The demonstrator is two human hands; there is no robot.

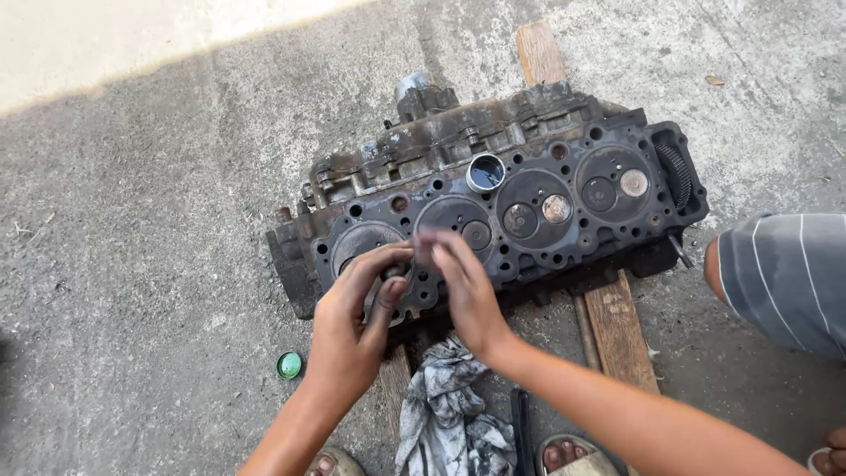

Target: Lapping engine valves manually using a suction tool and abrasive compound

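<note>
Your left hand point(357, 308) and right hand point(463, 286) pinch a slim valve tool point(390, 280) upright at the cylinder head's point(529, 189) near-left chamber (heavy, oily iron); grip the stem lightly

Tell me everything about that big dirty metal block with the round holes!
The cylinder head is a long, dark, greasy metal block, rusty along its far edge. Its flat face points up, showing round chambers with valves and many small holes. It rests on wooden planks over concrete. A small tin sits on it. The left hand and right hand are over its near-left chamber.
</note>
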